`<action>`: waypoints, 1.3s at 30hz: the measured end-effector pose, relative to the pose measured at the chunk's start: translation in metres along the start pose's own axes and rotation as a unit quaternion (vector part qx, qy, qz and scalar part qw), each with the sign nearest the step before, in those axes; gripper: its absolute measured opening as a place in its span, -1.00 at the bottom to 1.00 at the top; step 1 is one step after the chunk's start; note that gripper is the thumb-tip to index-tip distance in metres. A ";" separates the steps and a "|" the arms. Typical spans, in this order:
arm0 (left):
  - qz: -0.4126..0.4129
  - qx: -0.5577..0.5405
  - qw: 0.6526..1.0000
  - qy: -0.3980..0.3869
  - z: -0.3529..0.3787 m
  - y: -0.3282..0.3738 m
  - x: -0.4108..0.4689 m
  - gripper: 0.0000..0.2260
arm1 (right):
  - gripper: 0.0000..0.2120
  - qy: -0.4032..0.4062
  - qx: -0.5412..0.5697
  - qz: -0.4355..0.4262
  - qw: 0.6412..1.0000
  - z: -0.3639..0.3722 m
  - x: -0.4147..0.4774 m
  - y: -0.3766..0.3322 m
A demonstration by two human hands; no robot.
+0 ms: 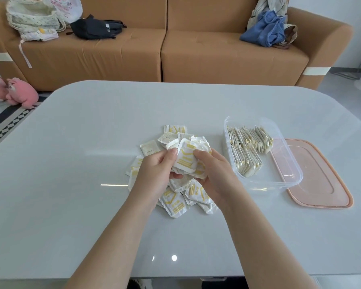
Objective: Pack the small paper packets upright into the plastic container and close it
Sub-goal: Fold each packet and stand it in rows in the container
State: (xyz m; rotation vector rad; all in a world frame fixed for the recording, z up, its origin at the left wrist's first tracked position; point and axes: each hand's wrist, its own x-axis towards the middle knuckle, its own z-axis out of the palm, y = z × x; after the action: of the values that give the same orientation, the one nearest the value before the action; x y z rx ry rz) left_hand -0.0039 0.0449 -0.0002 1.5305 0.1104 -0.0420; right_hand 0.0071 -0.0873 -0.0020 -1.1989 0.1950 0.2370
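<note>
Two bare forearms reach from the near edge over a pale grey, glossy tabletop point(71, 184) with rounded corners; small bright spots of light mirror in it close to the viewer. Above the middle of the tabletop the left hand point(154, 170) and the right hand point(213, 174) meet. The grip of each hand is closed around the same bundle of packets point(186, 161), white paper with yellow print, the thumbs on top.

Under and around the hands the loose packets point(175, 203) lie flat in a disorderly heap. Just to the right stands the clear plastic container point(279, 174), open. The packed packets point(248, 147) stand upright in two rows along its left and far side; the right part shows bare bottom. The pink lid point(321, 180) lies flat on the tabletop, partly behind the container's right wall.

Beyond the tabletop stands a brown sofa point(196, 55). On its seat lie a dotted cloth bag point(31, 17), a black bag point(96, 28) and a blue cloth point(265, 32). At the left, on the floor, sit pink plush toys point(15, 92) near a rug point(8, 126) with a black and white border.
</note>
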 end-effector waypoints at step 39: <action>0.015 0.117 0.981 0.152 -0.031 -0.003 0.011 -0.84 | -0.87 -0.052 -0.065 0.015 0.996 -0.014 -0.006 -0.011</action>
State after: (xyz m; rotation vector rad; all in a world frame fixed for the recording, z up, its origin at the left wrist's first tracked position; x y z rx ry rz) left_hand 0.0050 0.0762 -0.0052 1.7646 0.3355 0.2100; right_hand 0.0044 -0.1042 0.0045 -1.3095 0.1084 0.3409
